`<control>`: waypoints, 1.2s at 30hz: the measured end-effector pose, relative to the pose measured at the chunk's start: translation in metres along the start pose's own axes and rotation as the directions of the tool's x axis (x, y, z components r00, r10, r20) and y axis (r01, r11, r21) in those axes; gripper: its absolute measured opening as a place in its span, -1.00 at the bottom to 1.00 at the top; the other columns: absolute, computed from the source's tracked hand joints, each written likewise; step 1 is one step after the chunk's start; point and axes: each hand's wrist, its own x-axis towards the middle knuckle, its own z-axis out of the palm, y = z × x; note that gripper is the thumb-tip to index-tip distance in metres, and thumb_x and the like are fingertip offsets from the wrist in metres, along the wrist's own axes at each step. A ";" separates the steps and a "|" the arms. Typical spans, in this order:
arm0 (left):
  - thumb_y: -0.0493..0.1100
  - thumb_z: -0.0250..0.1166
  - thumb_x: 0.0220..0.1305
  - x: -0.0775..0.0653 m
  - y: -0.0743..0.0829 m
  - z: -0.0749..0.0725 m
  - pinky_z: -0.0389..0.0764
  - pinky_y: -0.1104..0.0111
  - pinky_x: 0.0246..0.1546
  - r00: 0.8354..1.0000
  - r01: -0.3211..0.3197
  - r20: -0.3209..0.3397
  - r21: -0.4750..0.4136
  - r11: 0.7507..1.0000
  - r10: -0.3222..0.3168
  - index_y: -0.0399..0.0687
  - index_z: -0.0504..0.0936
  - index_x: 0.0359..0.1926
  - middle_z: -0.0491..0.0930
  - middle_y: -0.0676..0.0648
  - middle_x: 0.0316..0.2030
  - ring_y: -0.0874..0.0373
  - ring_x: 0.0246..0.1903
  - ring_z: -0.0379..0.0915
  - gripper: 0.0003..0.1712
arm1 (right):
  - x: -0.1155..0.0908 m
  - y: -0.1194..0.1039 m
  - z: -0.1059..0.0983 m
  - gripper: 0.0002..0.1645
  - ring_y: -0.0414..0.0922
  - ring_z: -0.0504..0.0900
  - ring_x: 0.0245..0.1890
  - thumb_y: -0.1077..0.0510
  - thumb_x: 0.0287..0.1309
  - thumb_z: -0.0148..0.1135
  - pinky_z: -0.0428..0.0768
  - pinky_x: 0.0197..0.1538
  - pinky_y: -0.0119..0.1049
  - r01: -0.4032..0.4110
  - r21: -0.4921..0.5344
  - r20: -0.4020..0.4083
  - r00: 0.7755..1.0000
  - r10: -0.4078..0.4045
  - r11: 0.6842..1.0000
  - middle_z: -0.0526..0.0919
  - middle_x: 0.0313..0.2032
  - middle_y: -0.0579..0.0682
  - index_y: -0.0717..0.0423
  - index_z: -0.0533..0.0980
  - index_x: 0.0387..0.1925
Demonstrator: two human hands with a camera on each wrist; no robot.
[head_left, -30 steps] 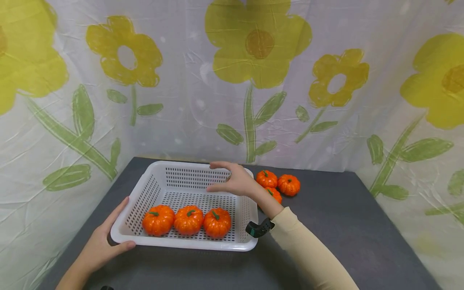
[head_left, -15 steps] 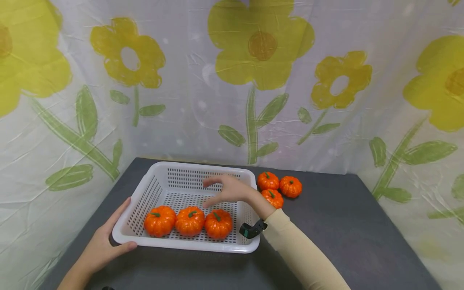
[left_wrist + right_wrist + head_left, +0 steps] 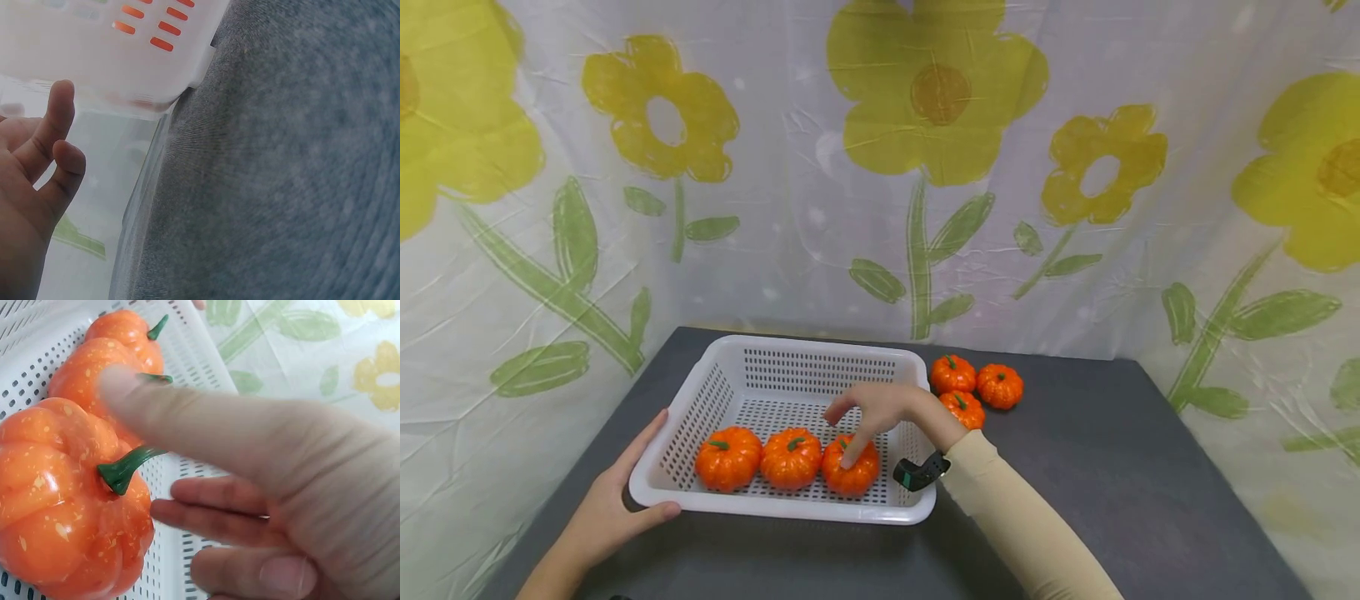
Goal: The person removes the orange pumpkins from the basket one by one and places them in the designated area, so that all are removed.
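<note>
A white perforated plastic basket [image 3: 790,510] stands on the dark table, with three orange toy pumpkins in a row along its near side: a left pumpkin [image 3: 728,459], a middle pumpkin [image 3: 792,460] and a right pumpkin [image 3: 859,475]. My left hand [image 3: 606,508] spans the basket's near left corner, thumb at the front rim and straight fingers along the left side. Inside the basket, my right hand [image 3: 880,410] hovers over the right pumpkin, fingers spread and thumb in front of it. In the right wrist view, nothing is gripped between thumb and fingers; fingertip contact is unclear.
Three more pumpkins [image 3: 999,387] sit clustered on the table [image 3: 1075,483] just right of the basket. A curtain [image 3: 775,192] printed with yellow flowers hangs behind and at both sides. A black band [image 3: 921,472] is on the right wrist.
My right hand has come down and toward the near side, from the basket's far right part to the right pumpkin. The left hand and basket keep their places.
</note>
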 end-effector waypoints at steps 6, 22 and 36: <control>-0.25 0.60 0.00 0.000 -0.001 0.000 0.14 0.78 0.09 1.000 0.008 -0.001 -0.005 1.000 -0.008 0.22 0.06 0.71 0.10 0.70 0.38 0.70 0.14 0.20 0.33 | -0.002 0.001 0.001 -0.03 -0.11 0.47 0.36 0.10 -0.13 0.73 0.43 0.45 -0.02 -0.057 -0.046 0.116 0.991 0.062 0.997 0.62 0.32 -0.16 -0.03 0.56 0.40; -0.23 0.61 -0.01 0.000 0.000 0.000 0.18 0.76 0.05 1.000 0.011 -0.006 0.019 1.000 -0.011 0.23 0.07 0.71 0.09 0.72 0.36 0.67 0.10 0.25 0.33 | -0.001 0.006 0.003 -0.07 -0.19 0.54 0.22 0.26 -0.14 0.72 0.53 0.34 -0.18 -0.062 -0.097 0.148 0.986 0.076 0.993 0.65 0.25 -0.13 -0.05 0.58 0.35; -0.23 0.61 0.00 0.000 -0.001 0.000 0.17 0.75 0.06 1.000 0.013 -0.002 0.016 1.000 -0.013 0.23 0.06 0.71 0.09 0.71 0.38 0.70 0.12 0.22 0.33 | -0.013 0.008 -0.003 -0.23 -0.12 0.51 0.21 0.18 -0.12 0.72 0.46 0.41 -0.02 -0.046 -0.001 0.068 0.997 0.046 0.999 0.65 0.16 -0.21 -0.12 0.64 0.21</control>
